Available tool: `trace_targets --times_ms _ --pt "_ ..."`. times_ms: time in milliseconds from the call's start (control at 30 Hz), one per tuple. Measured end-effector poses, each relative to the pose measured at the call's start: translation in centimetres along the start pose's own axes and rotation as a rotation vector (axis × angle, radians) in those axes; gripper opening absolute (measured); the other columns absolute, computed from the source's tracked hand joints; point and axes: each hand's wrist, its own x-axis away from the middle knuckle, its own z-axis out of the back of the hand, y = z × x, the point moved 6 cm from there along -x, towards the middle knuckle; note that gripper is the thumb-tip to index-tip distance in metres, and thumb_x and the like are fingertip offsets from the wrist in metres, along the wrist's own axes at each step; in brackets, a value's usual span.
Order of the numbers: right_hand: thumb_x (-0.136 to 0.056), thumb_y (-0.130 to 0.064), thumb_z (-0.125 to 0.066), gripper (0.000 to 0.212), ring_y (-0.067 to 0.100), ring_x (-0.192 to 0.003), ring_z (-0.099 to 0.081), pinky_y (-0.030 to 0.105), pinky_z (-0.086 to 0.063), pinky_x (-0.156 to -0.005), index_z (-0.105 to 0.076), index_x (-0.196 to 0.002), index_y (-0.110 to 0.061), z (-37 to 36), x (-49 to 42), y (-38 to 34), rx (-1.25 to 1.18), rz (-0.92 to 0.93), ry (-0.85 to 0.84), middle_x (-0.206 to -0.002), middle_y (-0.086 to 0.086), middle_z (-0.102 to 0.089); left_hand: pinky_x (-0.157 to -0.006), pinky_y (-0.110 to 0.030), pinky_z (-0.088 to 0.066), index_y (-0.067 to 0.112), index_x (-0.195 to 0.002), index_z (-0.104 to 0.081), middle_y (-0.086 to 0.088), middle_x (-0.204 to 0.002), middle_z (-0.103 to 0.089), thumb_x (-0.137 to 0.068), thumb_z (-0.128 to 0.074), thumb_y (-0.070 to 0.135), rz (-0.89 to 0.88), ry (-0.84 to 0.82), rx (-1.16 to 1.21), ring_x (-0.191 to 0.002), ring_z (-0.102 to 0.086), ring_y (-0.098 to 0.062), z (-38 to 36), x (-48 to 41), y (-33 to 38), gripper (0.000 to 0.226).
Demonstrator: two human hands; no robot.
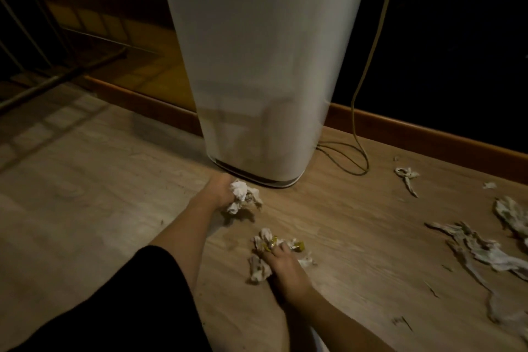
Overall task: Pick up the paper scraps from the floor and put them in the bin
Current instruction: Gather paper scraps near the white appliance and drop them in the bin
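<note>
Head view shows a tall white bin (265,66) standing on the wood floor (85,194), and I use this bin as the landmark. The left hand (221,190) is just in front of the bin's base, closed around a wad (243,197) of crumpled white paper. The right hand (285,266) is nearer to the person, in front of the bin, pressed down on a small pile (268,251) of scraps with some yellow bits; its fingers curl over the pile, but I cannot tell if they grip it already. More scraps lie right of the bin: long torn strips (474,248) well apart from it, and a small twisted piece (407,177) closer to the wall. A thin cable (357,134) runs down beside the bin on its right side.

The paper looks very light and soft, and it crushes easily, so I judge a loose squeeze is enough. The long strips may hang and drop small pieces; it seems better to bunch them first and take them in the middle. Tiny crumbs need a pinch with the fingertips.

The bin's opening is out of the frame, so what is inside cannot be seen. Its wall is blurred.
</note>
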Motion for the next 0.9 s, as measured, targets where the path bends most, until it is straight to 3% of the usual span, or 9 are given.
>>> trace_targets --times_ms 100,200,300,433,567,700,900 --pt "-0.071 0.006 -0.048 0.076 0.032 -0.117 -0.039 0.035 -0.03 -0.092 -0.034 -0.141 -0.021 2.2 0.2 2.3 -0.001 -0.097 -0.004 -0.141 0.015 -0.042 -0.09 -0.039 -0.048 -0.001 -0.104 -0.063 -0.025 -0.113 -0.064 -0.08 -0.057 0.006 -0.06 -0.046 -0.022 -0.108 -0.058 -0.037 -1.1 -0.1 2.1 0.025" --pt "-0.071 0.003 -0.051 0.065 0.034 -0.112 -0.045 0.03 -0.03 -0.082 -0.047 -0.133 -0.017 6.5 0.1 5.5 -0.016 -0.181 0.051 -0.128 0.019 -0.052 -0.093 -0.041 -0.049 -0.001 -0.108 -0.062 -0.024 -0.115 -0.063 -0.079 -0.055 0.001 -0.105 -0.106 -0.073 -0.111 -0.056 -0.038 -2.2 -0.5 3.9 0.03" --pt "-0.067 -0.008 -0.053 0.053 0.038 -0.103 -0.05 0.029 -0.028 -0.077 -0.058 -0.119 -0.008 11.6 0.7 8.4 0.054 -0.161 -0.006 -0.109 0.026 -0.059 -0.089 -0.039 -0.048 0.001 -0.102 -0.063 -0.022 -0.112 -0.064 -0.079 -0.053 -0.001 -0.186 -0.165 -0.137 -0.109 -0.058 -0.037 -4.0 -0.9 7.5 0.025" --pt "-0.072 -0.003 -0.052 0.036 0.035 -0.097 -0.05 0.036 -0.035 -0.074 -0.062 -0.106 -0.004 20.1 3.6 12.1 0.16 -0.134 -0.061 -0.1 0.024 -0.06 -0.098 -0.038 -0.043 0.002 -0.123 -0.053 -0.022 -0.127 -0.056 -0.081 -0.052 -0.003 -0.344 -0.176 -0.15 -0.12 -0.05 -0.036 -6.4 -0.7 17.5 0.043" --pt "-0.073 0.0 -0.06 0.028 0.033 -0.091 -0.057 0.034 -0.035 -0.068 -0.061 -0.101 0.003 27.4 9.3 17.2 0.159 -0.205 -0.082 -0.096 0.025 -0.063 -0.097 -0.038 -0.045 0.006 -0.126 -0.052 -0.021 -0.129 -0.056 -0.082 -0.053 0.0 -0.473 -0.144 -0.165 -0.12 -0.051 -0.034 -10.2 0.7 29.5 0.044" --pt "-0.077 0.005 -0.059 0.035 0.034 -0.105 -0.055 0.041 -0.044 -0.081 -0.057 -0.111 0.001 33.0 17.4 23.6 0.122 -0.411 0.098 -0.111 0.024 -0.061 -0.091 -0.039 -0.048 0.006 -0.115 -0.058 -0.02 -0.122 -0.059 -0.081 -0.054 -0.002 -0.578 -0.184 -0.18 -0.112 -0.056 -0.035 -16.0 2.3 41.5 0.035" --pt "-0.074 0.006 -0.06 0.046 0.039 -0.114 -0.048 0.039 -0.04 -0.095 -0.056 -0.119 -0.002 36.8 33.5 36.0 0.08 -0.689 0.354 -0.119 0.024 -0.054 -0.085 -0.04 -0.054 0.008 -0.104 -0.062 -0.017 -0.111 -0.064 -0.077 -0.056 0.001 -0.76 -0.245 -0.185 -0.104 -0.06 -0.034 -26.8 5.2 60.0 0.029"
